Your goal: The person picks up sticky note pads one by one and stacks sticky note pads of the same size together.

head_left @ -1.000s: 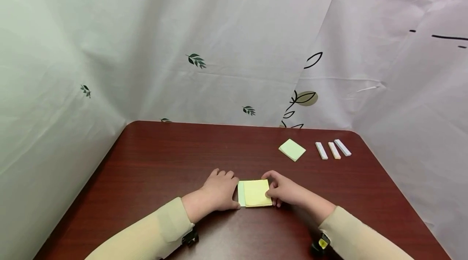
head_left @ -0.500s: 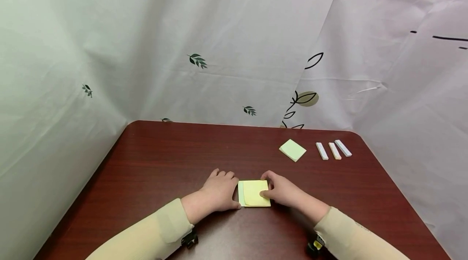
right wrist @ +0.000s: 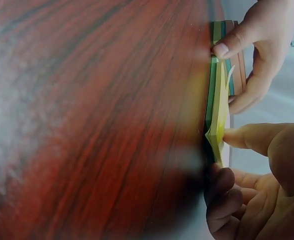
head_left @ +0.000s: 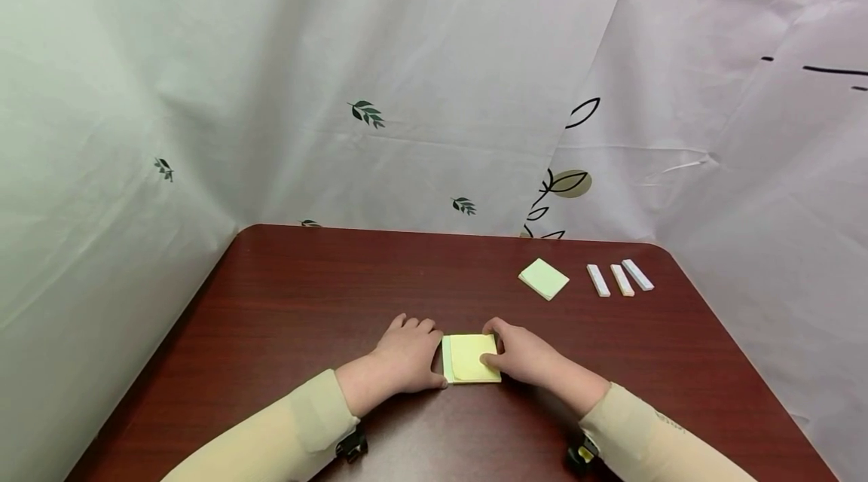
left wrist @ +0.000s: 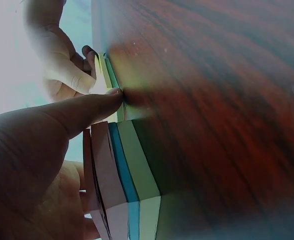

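A square yellow sticky note pad (head_left: 468, 355) lies flat mid-table over a pale green pad (head_left: 447, 370), whose left strip shows. My right hand (head_left: 527, 354) pinches the yellow pad's right side, thumb on top and fingers at the edge. On the left, my left hand (head_left: 405, 355) spans a stack of sticky note pads (left wrist: 124, 185), in pink, blue and green layers, which the head view hides beneath it. Its thumb (right wrist: 222, 49) sits at the near edge, where that stack meets the yellow and green pads; its other fingers curl over the far side.
Farther back on the dark red wooden table (head_left: 380, 271) lies another pale green sticky note pad (head_left: 544, 279), turned at an angle. To its right are three narrow whitish strips (head_left: 621, 280). White patterned cloth (head_left: 420, 90) hangs around the table's back and sides.
My right hand has slid slightly left with the yellow pad, and its thumb now lies farther onto the pad. Less of the green strip shows. My left hand has stayed in place.
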A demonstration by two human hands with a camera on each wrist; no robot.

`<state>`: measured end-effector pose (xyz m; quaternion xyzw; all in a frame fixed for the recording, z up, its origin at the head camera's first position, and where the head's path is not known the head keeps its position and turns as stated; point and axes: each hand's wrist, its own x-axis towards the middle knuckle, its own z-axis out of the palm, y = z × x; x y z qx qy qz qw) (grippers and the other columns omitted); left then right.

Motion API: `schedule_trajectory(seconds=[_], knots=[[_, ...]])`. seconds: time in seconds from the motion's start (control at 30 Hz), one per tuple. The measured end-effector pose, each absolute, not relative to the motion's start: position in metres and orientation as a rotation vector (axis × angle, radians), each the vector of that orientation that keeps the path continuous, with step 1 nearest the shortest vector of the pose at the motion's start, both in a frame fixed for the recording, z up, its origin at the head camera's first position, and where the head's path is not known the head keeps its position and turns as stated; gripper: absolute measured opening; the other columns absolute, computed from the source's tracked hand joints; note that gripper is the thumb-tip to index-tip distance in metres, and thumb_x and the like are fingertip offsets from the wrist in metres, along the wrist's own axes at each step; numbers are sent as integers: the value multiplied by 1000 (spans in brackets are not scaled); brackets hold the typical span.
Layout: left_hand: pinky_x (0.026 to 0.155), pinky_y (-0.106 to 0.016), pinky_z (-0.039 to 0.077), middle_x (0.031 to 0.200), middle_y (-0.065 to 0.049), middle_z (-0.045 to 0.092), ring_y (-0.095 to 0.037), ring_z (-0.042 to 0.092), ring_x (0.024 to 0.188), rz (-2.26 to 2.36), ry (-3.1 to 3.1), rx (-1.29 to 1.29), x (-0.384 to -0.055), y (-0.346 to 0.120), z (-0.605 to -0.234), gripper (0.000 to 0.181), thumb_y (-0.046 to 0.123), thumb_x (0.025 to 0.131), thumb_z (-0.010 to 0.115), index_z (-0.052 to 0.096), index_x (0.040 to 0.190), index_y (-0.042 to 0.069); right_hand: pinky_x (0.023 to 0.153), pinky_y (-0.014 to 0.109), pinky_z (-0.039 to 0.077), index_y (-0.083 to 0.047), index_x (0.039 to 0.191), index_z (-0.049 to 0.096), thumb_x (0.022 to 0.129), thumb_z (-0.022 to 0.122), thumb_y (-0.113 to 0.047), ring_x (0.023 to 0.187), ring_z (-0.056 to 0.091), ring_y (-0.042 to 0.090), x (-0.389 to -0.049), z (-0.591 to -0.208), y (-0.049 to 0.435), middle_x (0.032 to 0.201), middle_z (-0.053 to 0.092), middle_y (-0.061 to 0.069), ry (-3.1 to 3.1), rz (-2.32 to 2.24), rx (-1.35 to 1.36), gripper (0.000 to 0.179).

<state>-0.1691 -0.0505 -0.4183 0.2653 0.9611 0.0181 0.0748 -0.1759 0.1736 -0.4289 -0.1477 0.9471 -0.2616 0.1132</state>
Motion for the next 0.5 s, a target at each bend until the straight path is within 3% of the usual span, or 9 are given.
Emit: schedule_trajectory(seconds=[0.5], knots=[[109,-52,32,132,-6,57,-28,54,122,10,2882,820,-169,-50,-416,75,62,77,74,62,132,12,56,29,39,-12,113,59,87,75,-20,61,48,12,-178,-432,172,74,52,-2,2787,-746,-447,31]])
